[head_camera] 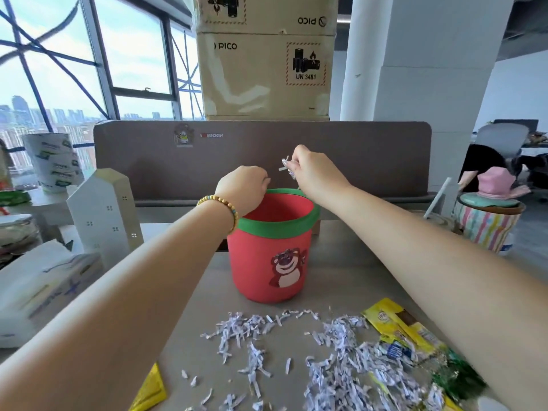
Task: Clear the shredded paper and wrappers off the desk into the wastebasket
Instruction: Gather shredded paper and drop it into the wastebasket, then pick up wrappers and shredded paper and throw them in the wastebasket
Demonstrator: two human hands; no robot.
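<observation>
A red wastebasket (267, 262) with a green rim and a bear sticker stands mid-desk. My left hand (241, 191) hovers over its left rim, fingers curled shut; whether it holds anything is hidden. My right hand (311, 170) is above the far rim, pinching a few strips of shredded paper (284, 167). Loose shredded paper (335, 363) lies scattered across the near desk. A yellow wrapper (400, 324) lies at the right of the pile, a green wrapper (456, 378) beyond it, and another yellow wrapper (151, 390) at the near left.
A white house-shaped box (103, 215) and a white paper bag (44, 289) stand at the left. A striped container (489, 226) with a pink hat sits at the right. A brown partition (355, 161) closes the desk's far edge, cardboard boxes (267, 69) behind it.
</observation>
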